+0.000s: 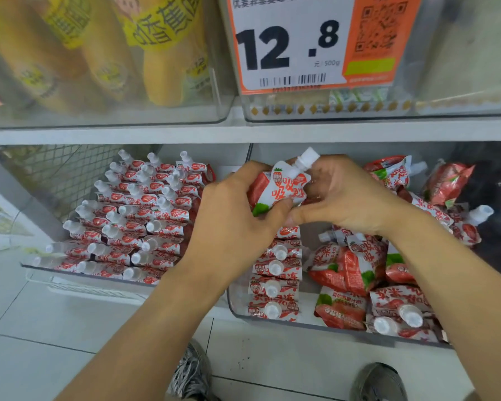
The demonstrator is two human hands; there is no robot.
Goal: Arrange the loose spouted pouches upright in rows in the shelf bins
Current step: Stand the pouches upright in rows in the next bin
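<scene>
Gripping one spouted pouch (284, 188) together, the left hand (237, 218) and right hand (342, 195) curl around it, apparently above the right bin (237, 302).

The pouches (145, 209) are showing glossy, crinkled printed film with smooth translucent plastic caps (273, 310); the bins (237, 306) are looking like clear, smooth plastic; the shelf (243, 133) is showing a matt pale painted face; the price tag (310, 41) is looking like printed paper; the floor (55, 322) is gleaming as smooth pale tile; wire mesh (58, 172) is backing the left bin.
</scene>
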